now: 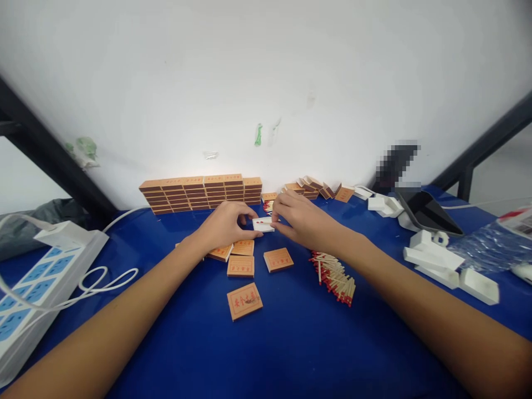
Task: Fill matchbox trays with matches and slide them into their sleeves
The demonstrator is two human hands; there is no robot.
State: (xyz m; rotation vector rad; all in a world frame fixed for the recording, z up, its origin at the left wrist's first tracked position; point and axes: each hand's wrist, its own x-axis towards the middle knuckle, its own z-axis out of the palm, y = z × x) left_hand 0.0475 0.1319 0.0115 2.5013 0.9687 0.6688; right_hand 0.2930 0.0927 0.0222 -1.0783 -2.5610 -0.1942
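Observation:
A small white matchbox tray [266,227] lies between my two hands, with a few red-headed matches [261,223] in it. My left hand [228,226] curves around the tray's left end, thumb on the near side and fingers on the far side. My right hand [300,219] is over the tray's right end, its thumb and fingertips pinched together at the matches' pale sticks; the exact number is hidden. A loose heap of matches [334,277] lies below my right wrist. Closed orange matchboxes [278,259] lie in front of my hands, one [245,301] nearer to me.
A stacked row of matchboxes [191,194] stands along the wall, with a looser pile [316,188] to its right. White empty trays [434,257] and a dark tablet-like device [428,210] are at right. A power strip [45,282] with white cables lies at left.

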